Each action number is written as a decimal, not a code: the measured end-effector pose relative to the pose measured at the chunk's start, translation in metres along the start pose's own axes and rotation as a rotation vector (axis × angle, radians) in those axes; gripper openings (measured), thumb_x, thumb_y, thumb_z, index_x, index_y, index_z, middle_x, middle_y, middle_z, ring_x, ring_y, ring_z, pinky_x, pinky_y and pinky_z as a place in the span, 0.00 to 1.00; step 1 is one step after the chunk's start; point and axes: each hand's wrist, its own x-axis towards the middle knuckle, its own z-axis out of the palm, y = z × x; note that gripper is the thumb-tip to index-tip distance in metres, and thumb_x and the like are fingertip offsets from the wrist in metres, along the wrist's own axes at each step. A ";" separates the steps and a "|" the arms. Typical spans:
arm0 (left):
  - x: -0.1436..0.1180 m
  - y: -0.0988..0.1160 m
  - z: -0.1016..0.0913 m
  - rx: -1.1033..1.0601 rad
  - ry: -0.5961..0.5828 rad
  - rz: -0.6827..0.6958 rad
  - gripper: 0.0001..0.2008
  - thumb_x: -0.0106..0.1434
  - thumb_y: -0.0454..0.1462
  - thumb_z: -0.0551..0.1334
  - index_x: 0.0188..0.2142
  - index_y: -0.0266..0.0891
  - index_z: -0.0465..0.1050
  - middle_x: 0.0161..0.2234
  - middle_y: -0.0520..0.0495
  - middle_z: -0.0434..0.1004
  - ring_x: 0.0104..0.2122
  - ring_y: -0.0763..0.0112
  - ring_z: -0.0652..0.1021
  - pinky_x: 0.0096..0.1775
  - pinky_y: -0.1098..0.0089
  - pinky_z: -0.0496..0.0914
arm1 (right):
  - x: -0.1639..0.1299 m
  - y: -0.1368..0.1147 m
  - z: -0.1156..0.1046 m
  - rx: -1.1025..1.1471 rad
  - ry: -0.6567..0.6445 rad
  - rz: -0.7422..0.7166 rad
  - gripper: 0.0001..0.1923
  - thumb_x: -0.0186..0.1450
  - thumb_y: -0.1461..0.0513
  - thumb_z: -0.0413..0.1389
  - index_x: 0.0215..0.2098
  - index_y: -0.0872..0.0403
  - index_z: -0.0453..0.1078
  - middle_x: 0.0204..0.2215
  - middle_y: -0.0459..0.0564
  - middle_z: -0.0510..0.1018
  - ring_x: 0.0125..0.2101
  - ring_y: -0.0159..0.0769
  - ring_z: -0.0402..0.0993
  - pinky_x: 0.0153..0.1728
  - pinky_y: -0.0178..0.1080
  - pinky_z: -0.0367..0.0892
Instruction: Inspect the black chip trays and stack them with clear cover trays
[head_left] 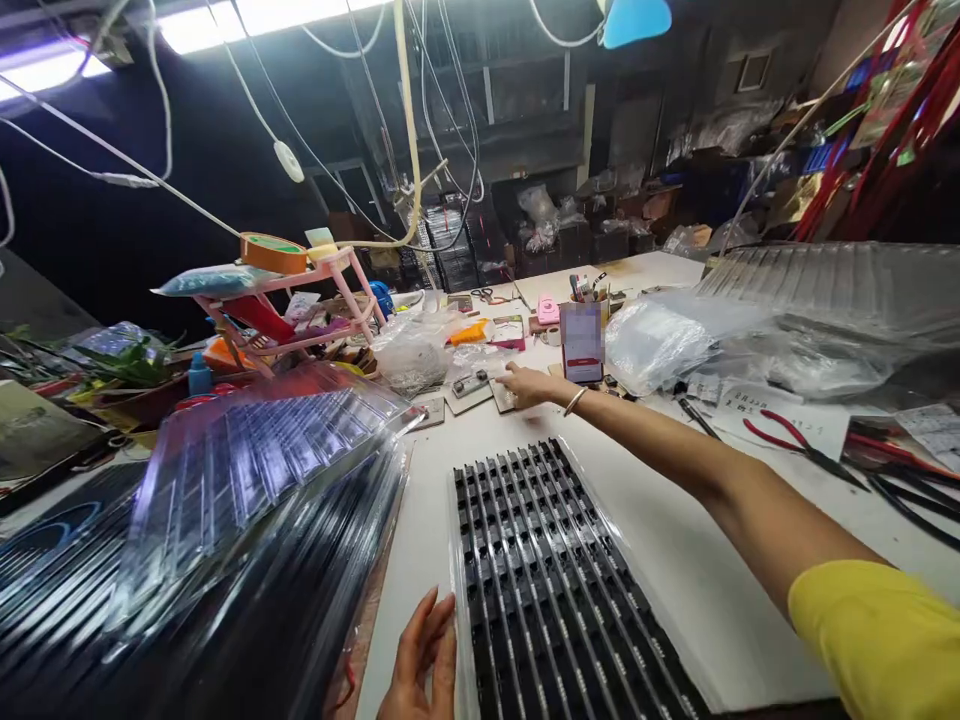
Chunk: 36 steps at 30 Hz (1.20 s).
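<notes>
Right, so the clear plastic tray (456, 545) full of black strips (544, 580) is at the bench's (675, 570) near edge. Looks light and a bit bendy, strips probably stiff but easy to snag, so I'd lift by both long rims. Left hand (420, 655) is loosely spread by the left rim; can't tell if it's touching. Right hand (529, 386) is at a small flat plate (502, 398) toward the far edge, can't tell if it's pinching. White benchtop's cluttered, room's dim behind.
</notes>
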 end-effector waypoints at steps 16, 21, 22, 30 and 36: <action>0.094 0.100 0.064 0.548 -0.544 0.335 0.28 0.60 0.54 0.54 0.49 0.37 0.72 0.37 0.38 0.80 0.38 0.53 0.79 0.44 0.58 0.68 | -0.310 -0.076 0.073 1.063 -0.201 -0.037 0.31 0.67 0.50 0.49 0.65 0.47 0.48 0.28 0.43 0.70 0.27 0.30 0.67 0.32 0.35 0.65; 0.115 0.124 0.134 0.585 -0.691 0.388 0.25 0.59 0.51 0.57 0.48 0.36 0.74 0.44 0.37 0.78 0.44 0.53 0.77 0.49 0.59 0.64 | -0.310 -0.119 0.096 1.349 -0.128 -0.102 0.32 0.67 0.51 0.50 0.65 0.46 0.47 0.42 0.49 0.70 0.36 0.31 0.68 0.41 0.38 0.66; 0.112 0.127 0.141 0.592 -0.721 0.398 0.26 0.58 0.51 0.58 0.48 0.36 0.73 0.45 0.36 0.77 0.45 0.53 0.76 0.50 0.59 0.64 | -0.313 -0.124 0.098 1.366 -0.108 -0.094 0.32 0.66 0.52 0.51 0.65 0.46 0.47 0.45 0.50 0.69 0.37 0.31 0.68 0.42 0.38 0.67; 0.074 0.124 0.048 0.382 -0.441 0.445 0.24 0.64 0.50 0.54 0.53 0.41 0.68 0.52 0.44 0.73 0.51 0.62 0.72 0.53 0.65 0.62 | -0.378 -0.056 0.091 1.257 0.308 0.095 0.13 0.68 0.57 0.50 0.48 0.47 0.70 0.39 0.48 0.77 0.35 0.33 0.75 0.38 0.34 0.71; 0.032 0.061 -0.028 0.157 -0.054 0.068 0.26 0.60 0.52 0.58 0.51 0.38 0.69 0.39 0.43 0.79 0.41 0.62 0.76 0.47 0.60 0.68 | -0.361 0.009 0.109 0.808 0.655 0.522 0.19 0.64 0.49 0.51 0.48 0.50 0.71 0.41 0.51 0.78 0.42 0.42 0.74 0.43 0.42 0.69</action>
